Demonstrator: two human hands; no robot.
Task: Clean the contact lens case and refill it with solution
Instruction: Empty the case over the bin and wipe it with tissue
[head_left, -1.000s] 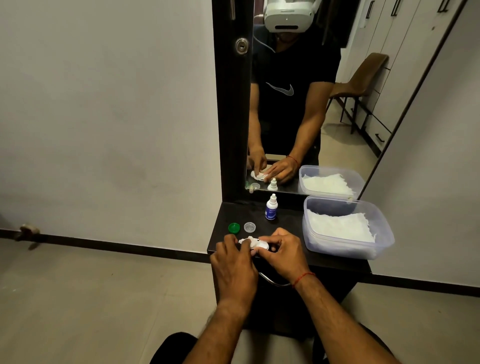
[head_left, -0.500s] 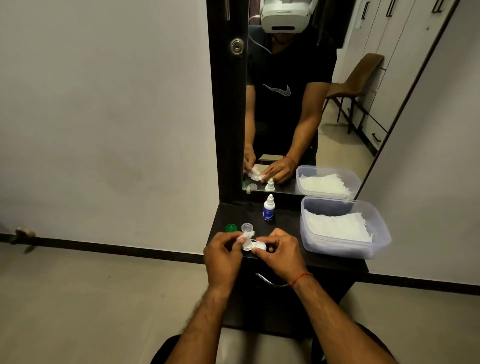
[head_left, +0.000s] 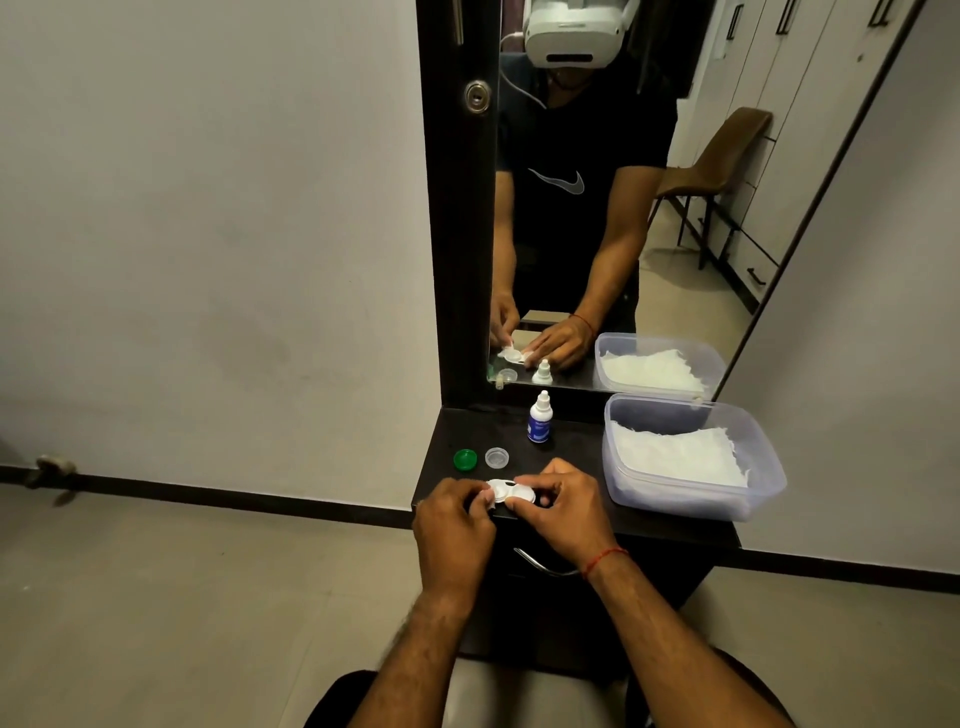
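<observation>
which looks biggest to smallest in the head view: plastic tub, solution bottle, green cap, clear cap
1. plastic tub
2. solution bottle
3. green cap and clear cap: about alike, not ranked

The left hand (head_left: 452, 525) and right hand (head_left: 563, 512) pinch the white contact lens case (head_left: 511, 491) between their fingers (head_left: 535, 480) above the bench (head_left: 571, 441). Just beyond the fingers lie a green cap (head_left: 465, 459) and a clear cap (head_left: 496, 457). The solution bottle (head_left: 540, 418) stands farther back.

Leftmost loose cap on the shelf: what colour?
The cap is green; the head view shows it best.
</observation>
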